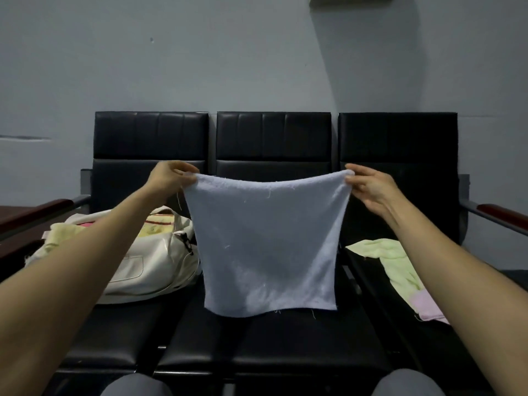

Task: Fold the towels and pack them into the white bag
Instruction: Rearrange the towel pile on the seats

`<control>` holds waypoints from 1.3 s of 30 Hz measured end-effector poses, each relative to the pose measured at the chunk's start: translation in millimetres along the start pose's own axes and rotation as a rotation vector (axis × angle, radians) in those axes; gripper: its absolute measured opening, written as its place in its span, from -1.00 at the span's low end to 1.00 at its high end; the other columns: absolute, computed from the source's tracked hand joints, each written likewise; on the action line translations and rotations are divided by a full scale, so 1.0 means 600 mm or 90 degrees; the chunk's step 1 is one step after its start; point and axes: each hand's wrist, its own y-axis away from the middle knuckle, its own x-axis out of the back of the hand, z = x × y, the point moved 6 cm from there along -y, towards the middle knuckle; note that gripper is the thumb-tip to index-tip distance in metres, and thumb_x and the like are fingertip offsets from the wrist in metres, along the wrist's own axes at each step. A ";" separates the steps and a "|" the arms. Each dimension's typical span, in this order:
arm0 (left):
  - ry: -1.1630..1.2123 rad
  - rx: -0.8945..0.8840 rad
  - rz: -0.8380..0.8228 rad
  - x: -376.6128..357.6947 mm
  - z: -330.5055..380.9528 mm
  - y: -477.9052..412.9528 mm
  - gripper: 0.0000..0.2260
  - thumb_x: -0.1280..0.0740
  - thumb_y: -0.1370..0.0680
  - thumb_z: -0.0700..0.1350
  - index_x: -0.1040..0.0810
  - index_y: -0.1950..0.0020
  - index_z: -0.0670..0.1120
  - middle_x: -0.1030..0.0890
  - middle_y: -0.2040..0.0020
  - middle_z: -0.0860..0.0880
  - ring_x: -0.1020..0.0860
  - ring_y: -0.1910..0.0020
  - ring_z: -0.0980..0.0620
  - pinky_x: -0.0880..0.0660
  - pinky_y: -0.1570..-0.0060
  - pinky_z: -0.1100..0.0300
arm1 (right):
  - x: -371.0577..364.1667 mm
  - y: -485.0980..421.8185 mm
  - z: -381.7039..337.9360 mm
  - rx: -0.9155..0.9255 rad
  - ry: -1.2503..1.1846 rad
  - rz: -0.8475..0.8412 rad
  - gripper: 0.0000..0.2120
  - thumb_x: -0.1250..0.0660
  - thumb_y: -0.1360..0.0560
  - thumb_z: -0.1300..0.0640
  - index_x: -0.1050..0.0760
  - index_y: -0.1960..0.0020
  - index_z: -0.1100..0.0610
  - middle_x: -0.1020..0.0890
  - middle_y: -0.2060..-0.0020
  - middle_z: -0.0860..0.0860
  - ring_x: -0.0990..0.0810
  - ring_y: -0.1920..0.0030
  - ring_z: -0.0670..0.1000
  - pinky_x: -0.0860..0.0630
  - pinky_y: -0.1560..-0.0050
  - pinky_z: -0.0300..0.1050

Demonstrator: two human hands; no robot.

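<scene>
A pale blue towel (268, 244) hangs spread out in the air above the middle seat. My left hand (168, 178) pinches its top left corner and my right hand (368, 187) pinches its top right corner. The white bag (148, 264) lies on the left seat, partly behind my left forearm, with yellow and pink cloth showing at its top. On the right seat lies a light green towel (397, 261) with a pink towel (428, 307) under its near end.
A row of three black padded seats (271, 347) stands against a grey wall. Wooden armrests (503, 212) stick out at both ends. My knees show at the bottom edge.
</scene>
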 end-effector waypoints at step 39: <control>0.130 -0.024 0.138 0.003 0.000 0.030 -0.83 -0.34 -0.57 -0.16 -0.61 -0.14 -0.08 -0.61 -0.12 -0.11 -0.56 -0.14 -0.07 -0.52 -0.19 0.01 | -0.003 0.035 -0.041 0.337 0.660 0.112 -0.75 -0.33 -0.55 0.21 -0.58 -0.21 0.22 -0.59 -0.13 0.14 -0.55 -0.16 0.08 -0.39 -0.10 -0.22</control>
